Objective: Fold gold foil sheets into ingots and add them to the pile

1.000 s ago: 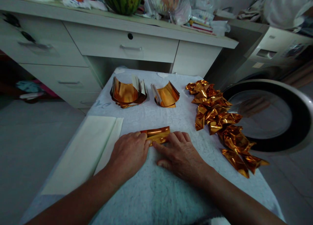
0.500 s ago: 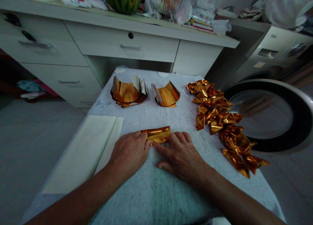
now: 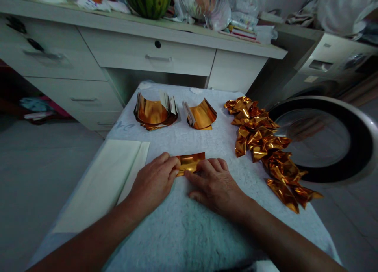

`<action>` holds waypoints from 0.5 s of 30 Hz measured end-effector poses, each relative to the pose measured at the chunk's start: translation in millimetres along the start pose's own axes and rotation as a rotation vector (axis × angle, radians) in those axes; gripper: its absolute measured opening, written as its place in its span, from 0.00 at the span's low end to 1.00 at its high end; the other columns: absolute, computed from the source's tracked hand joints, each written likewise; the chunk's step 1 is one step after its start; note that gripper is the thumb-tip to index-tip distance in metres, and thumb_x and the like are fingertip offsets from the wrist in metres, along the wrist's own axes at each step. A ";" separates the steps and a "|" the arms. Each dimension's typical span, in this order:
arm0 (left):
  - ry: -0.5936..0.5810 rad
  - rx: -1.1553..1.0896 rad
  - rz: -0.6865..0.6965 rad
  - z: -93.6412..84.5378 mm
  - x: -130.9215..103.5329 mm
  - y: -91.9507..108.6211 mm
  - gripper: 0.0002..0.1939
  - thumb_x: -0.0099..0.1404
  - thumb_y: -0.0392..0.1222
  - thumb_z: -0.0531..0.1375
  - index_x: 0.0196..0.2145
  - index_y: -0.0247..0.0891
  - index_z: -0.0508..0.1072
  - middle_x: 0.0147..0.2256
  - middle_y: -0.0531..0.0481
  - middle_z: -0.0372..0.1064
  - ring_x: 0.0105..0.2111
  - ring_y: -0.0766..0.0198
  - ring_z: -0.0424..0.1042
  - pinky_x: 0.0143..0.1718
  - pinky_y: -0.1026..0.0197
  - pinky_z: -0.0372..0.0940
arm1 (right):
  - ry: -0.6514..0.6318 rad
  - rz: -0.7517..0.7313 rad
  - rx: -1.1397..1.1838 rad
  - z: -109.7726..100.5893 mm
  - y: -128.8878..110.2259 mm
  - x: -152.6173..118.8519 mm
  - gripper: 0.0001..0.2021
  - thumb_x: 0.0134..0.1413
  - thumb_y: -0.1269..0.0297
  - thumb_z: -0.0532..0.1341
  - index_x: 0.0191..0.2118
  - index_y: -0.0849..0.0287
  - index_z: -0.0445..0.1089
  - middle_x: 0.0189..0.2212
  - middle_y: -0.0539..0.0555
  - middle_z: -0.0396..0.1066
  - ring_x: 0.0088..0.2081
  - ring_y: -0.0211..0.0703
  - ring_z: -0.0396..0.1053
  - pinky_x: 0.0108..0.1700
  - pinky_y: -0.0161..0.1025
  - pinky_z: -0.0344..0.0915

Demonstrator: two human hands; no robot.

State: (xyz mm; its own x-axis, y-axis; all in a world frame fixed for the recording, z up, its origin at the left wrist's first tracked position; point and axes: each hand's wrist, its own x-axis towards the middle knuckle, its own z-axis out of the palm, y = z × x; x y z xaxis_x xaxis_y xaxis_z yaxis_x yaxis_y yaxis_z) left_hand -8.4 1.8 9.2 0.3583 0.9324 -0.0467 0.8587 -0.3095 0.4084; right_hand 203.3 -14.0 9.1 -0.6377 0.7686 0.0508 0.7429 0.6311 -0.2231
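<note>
A sheet of gold foil paper (image 3: 190, 161) lies in front of me on the cloth-covered table (image 3: 189, 232), curled into a shallow trough. My left hand (image 3: 158, 175) is closed, thumb and fingers pinching the sheet's left end. Over its right end is my right hand (image 3: 217, 181), fingers bent and holding the paper against the cloth, index finger along the near edge and thumb off to the side. My fingers hide both ends of the sheet. Beyond it stand two curved stacks of foil paper, a larger left stack (image 3: 152, 110) and a smaller right stack (image 3: 202, 114).
Folded gold foil pieces (image 3: 256, 134) run in a heap along the table's right side. A pale folded sheet (image 3: 97, 185) lies at the left. Behind are white drawers (image 3: 159, 57) and a counter with a watermelon (image 3: 147, 2). An open washing machine door (image 3: 362, 146) juts beside the table's right edge.
My left hand has shifted slightly and its grip has changed at the paper's left end. The foil's middle now looks flatter and more exposed. My right hand has barely moved.
</note>
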 end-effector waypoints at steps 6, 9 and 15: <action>-0.014 -0.036 0.030 -1.0 2.2 -2.5 0.09 0.68 0.34 0.49 0.33 0.40 0.66 0.34 0.50 0.65 0.37 0.60 0.68 0.38 0.59 0.61 | 0.003 -0.033 0.077 -0.9 -0.4 11.3 0.14 0.67 0.64 0.55 0.53 0.55 0.72 0.43 0.56 0.70 0.45 0.47 0.62 0.47 0.44 0.58; -0.008 -0.012 0.026 -2.6 1.6 0.5 0.08 0.68 0.34 0.50 0.34 0.39 0.67 0.35 0.49 0.67 0.38 0.59 0.68 0.39 0.58 0.62 | 0.001 0.051 0.130 -3.3 -2.8 20.7 0.11 0.65 0.70 0.55 0.46 0.58 0.74 0.40 0.55 0.71 0.43 0.45 0.65 0.45 0.41 0.59; 0.007 0.086 0.018 0.5 0.4 4.3 0.06 0.68 0.39 0.53 0.35 0.39 0.69 0.37 0.47 0.68 0.40 0.55 0.67 0.41 0.54 0.59 | 0.008 0.272 0.152 -2.6 -12.0 43.2 0.08 0.62 0.73 0.54 0.36 0.60 0.70 0.35 0.55 0.72 0.39 0.44 0.67 0.43 0.40 0.60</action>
State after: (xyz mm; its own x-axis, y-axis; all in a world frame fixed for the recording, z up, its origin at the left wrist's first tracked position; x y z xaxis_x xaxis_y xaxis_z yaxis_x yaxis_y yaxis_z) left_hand -4.4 0.8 10.5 0.3713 0.9279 -0.0333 0.8806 -0.3406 0.3295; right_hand 167.4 11.9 16.5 -0.4178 0.9082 -0.0235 0.8466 0.3798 -0.3728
